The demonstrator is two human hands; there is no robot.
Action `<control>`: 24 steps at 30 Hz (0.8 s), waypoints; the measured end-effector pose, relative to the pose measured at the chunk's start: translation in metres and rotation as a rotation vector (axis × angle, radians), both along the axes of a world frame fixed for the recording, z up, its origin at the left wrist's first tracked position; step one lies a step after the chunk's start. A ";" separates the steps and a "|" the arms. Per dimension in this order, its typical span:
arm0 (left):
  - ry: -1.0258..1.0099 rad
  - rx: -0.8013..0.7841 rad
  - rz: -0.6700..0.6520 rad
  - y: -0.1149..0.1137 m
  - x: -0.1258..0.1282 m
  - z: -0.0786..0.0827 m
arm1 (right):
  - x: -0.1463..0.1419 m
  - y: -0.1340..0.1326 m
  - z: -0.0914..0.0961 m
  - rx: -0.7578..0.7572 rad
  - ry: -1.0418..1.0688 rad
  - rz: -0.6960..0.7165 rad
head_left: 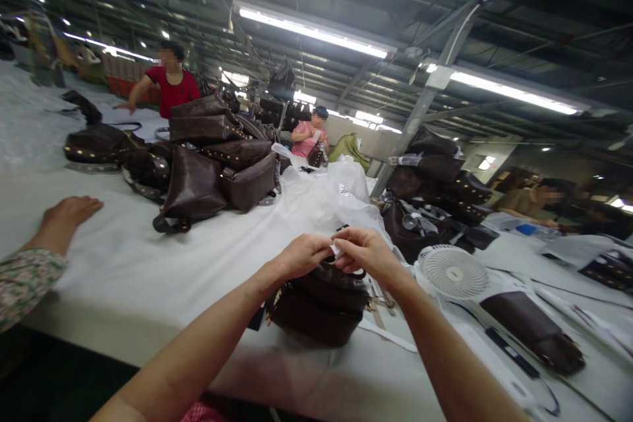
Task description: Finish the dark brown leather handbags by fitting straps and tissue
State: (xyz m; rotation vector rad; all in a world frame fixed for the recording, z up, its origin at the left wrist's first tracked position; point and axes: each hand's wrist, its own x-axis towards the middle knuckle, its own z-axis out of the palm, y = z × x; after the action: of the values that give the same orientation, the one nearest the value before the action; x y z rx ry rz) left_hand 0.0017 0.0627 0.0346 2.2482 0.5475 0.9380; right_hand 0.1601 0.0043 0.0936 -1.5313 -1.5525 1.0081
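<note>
A dark brown leather bag (316, 313) stands upright near the front edge of the white-covered table. Just over its top, my left hand (307, 254) and my right hand (360, 250) meet with fingertips pinched together. Between them is a small white piece (336, 249), perhaps paper or a tag; its exact kind is too small to make out. Both hands are closed on it, and the bag's handle lies right below my fingers. Some of the bag's top is hidden by my hands.
Brown studded bags (222, 151) are heaped at left, and another stack (430, 191) rises at right. A white fan (452, 271) and a brown leather piece (534, 330) lie at right. A co-worker's hand (74, 211) rests at left; other people work beyond. Clear plastic (341, 188) covers the middle back.
</note>
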 end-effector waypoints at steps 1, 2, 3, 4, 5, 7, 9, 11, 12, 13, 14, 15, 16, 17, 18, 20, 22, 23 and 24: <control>-0.002 -0.016 -0.019 0.001 0.000 0.000 | -0.001 0.000 0.002 0.051 -0.130 0.020; 0.006 -0.035 -0.030 0.001 0.001 -0.001 | -0.002 -0.001 0.005 0.146 -0.279 0.028; 0.023 -0.056 -0.031 0.003 0.001 -0.001 | -0.004 -0.002 0.008 0.275 -0.437 0.024; 0.046 -0.078 -0.025 0.004 0.002 -0.001 | -0.007 -0.003 0.011 0.411 -0.587 0.008; 0.071 -0.099 -0.016 0.006 0.002 0.000 | -0.010 -0.003 0.014 0.532 -0.709 -0.020; 0.118 -0.130 -0.011 0.010 0.002 0.004 | -0.016 -0.002 0.020 0.672 -0.815 -0.106; 0.148 -0.141 -0.039 0.013 0.000 0.010 | -0.019 0.003 0.023 0.692 -0.777 -0.167; 0.170 -0.150 -0.074 0.014 -0.005 0.017 | -0.017 0.009 0.023 0.634 -0.677 -0.170; 0.171 -0.165 -0.095 0.014 -0.008 0.020 | -0.015 0.012 0.022 0.582 -0.620 -0.159; 0.166 -0.187 -0.119 0.013 -0.010 0.023 | -0.012 0.014 0.022 0.526 -0.562 -0.142; 0.154 -0.211 -0.143 0.012 -0.012 0.025 | -0.010 0.016 0.022 0.477 -0.509 -0.122; 0.139 -0.229 -0.158 0.010 -0.012 0.027 | -0.008 0.016 0.022 0.446 -0.471 -0.096; 0.128 -0.229 -0.155 0.008 -0.011 0.027 | -0.007 0.016 0.024 0.443 -0.459 -0.065; 0.128 -0.204 -0.130 0.007 -0.010 0.027 | -0.007 0.016 0.026 0.472 -0.479 -0.037; 0.147 -0.160 -0.088 0.005 -0.007 0.026 | -0.009 0.015 0.028 0.523 -0.521 -0.021; 0.227 -0.080 -0.007 0.003 -0.001 0.024 | -0.012 0.014 0.033 0.646 -0.622 -0.051; 0.311 -0.057 0.009 0.004 0.002 0.024 | -0.014 0.015 0.036 0.719 -0.663 -0.115; 0.329 -0.065 -0.010 0.005 0.002 0.025 | -0.014 0.016 0.037 0.723 -0.650 -0.126; 0.326 -0.075 -0.036 0.007 0.001 0.027 | -0.013 0.017 0.038 0.712 -0.628 -0.126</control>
State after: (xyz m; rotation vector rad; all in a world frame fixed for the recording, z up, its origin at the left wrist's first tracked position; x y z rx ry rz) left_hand 0.0028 0.0701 0.0618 2.3470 0.6699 0.5238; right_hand 0.1466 0.0209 0.1312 -1.4364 -1.9071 -0.1558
